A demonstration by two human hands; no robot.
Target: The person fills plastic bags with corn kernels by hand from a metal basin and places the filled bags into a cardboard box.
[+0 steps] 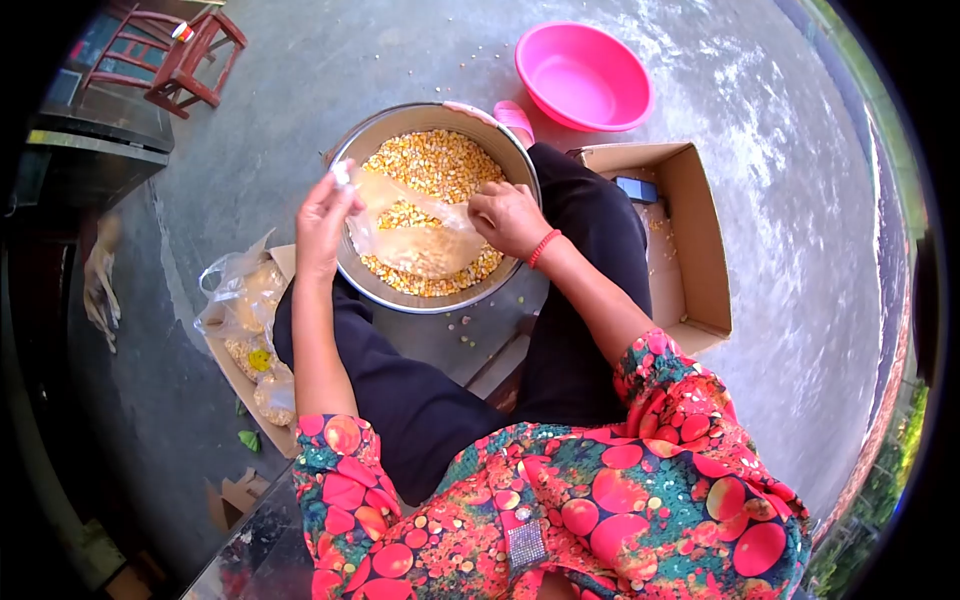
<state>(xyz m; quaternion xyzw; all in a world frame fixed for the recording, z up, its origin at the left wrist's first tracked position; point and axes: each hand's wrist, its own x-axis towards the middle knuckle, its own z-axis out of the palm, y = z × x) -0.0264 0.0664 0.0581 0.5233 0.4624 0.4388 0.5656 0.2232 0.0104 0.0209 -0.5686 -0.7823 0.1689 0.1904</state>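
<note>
A round metal basin (352, 262) between my knees holds loose yellow and white corn kernels (435, 160). Above the corn, a clear plastic bag (425, 248) stretches between my two hands, with pale grains lying low inside it. My left hand (322, 215) pinches the bag's left side at the basin's rim; a small white bit shows at its fingertips. The fingers of my right hand (507, 217) are curled closed on the bag's right edge, over the basin's right part. A red bracelet circles that wrist.
A pink tub (585, 77) stands beyond my foot. At right, a cardboard box (703, 240) contains a phone (637, 190). Filled plastic bags (258, 300) sit in another carton at left. A wooden chair (195, 65) is far left, and an animal (100, 280) lies by the furniture.
</note>
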